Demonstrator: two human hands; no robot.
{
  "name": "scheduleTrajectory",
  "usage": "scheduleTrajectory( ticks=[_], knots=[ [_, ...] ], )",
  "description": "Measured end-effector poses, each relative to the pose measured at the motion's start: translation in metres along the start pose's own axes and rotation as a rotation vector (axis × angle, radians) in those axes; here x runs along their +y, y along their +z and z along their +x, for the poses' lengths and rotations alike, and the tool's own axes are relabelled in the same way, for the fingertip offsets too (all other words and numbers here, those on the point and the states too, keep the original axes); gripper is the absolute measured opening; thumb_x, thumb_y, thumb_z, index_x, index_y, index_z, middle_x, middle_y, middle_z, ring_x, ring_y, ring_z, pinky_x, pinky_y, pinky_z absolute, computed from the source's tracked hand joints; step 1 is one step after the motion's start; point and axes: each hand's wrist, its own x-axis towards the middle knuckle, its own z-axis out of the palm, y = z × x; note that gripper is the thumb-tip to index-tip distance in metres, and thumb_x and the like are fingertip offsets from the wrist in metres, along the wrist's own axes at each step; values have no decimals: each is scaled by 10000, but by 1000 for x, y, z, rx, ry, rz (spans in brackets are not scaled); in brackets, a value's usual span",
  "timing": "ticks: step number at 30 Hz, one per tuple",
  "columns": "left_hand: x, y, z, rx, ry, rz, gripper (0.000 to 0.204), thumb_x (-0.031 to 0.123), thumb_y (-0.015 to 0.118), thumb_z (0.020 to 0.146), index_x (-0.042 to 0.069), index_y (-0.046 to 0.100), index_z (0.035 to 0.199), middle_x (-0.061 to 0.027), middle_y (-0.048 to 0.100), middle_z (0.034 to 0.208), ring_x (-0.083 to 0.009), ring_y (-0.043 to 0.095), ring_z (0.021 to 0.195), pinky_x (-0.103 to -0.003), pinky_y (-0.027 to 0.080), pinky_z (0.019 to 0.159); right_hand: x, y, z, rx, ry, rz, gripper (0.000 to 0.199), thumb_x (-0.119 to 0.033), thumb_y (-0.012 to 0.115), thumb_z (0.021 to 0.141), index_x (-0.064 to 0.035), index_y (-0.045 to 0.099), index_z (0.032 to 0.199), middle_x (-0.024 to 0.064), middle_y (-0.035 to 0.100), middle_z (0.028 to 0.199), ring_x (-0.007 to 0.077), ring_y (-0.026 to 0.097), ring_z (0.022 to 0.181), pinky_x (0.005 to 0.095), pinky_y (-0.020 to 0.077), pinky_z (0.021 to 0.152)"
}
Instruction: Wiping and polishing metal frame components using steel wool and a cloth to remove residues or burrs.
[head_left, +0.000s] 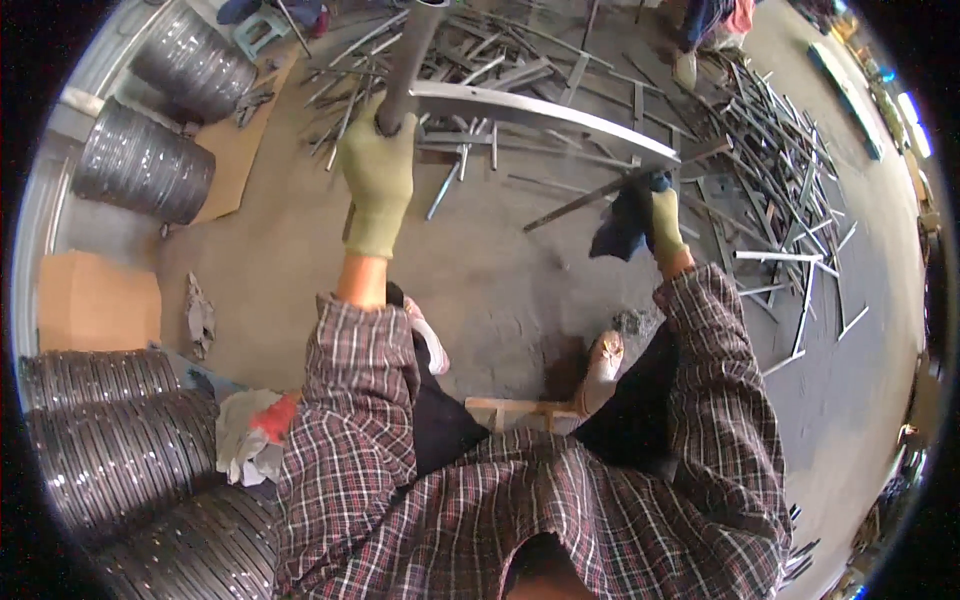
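I hold up a metal tube frame (pixel 540 108), a silver crossbar joining two darker side tubes. My left hand (pixel 378 180), in a yellow-green knit glove, is closed round the left side tube (pixel 408 62), whose end points away from me. At the other end of the crossbar, my gloved right hand (pixel 662 215) is closed on a dark blue cloth (pixel 622 222). The cloth is against the frame beside the right side tube (pixel 575 203). Its fingers are mostly hidden behind the cloth.
Metal frames lie in a tangled heap (pixel 490 65) ahead, with another heap (pixel 770 170) at right. Wrapped dark rolls (pixel 145 160) stand at left beyond a cardboard box (pixel 98 300). Stacked dark strips (pixel 120 440) and rags (pixel 248 435) are nearer. A person (pixel 715 20) is at the far side.
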Motion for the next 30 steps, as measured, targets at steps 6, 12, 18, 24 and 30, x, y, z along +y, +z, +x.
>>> scheduleTrajectory(
  ticks=[6,12,18,24,30],
  knots=[
    [2,0,-3,21,-136,78,287,99,703,740,85,678,1025,-155,664,774,-306,663,720,-386,490,654,5,-5,6,-10,-8,22,134,-133,657,819,-20,673,888,14,650,773,124,591,688,289,488,627],
    [2,3,2,-12,-141,-15,286,76,700,727,66,688,1012,-165,664,787,-297,649,689,-364,491,646,-6,-1,10,-75,40,175,157,-146,637,839,-20,655,932,24,646,822,123,581,696,281,473,621],
    [-8,-7,-6,147,129,-26,334,65,734,715,58,687,1045,-148,677,794,-259,662,692,-341,498,656,-22,11,3,-33,-72,17,157,-151,637,831,-10,664,893,25,641,753,127,583,680,291,477,628],
    [-11,-5,-18,188,84,-222,306,58,711,746,0,663,1043,-126,656,745,-158,625,690,-331,483,653,-18,2,12,19,-262,-205,187,-165,608,849,9,655,900,48,663,795,120,578,702,290,481,655],
    [-8,-1,-25,171,153,-141,269,64,691,750,-9,655,1007,-129,542,612,-171,514,536,-310,428,553,-32,4,5,115,-87,-47,147,-148,589,830,-21,655,863,29,646,781,129,576,696,292,478,644]
  ],
)
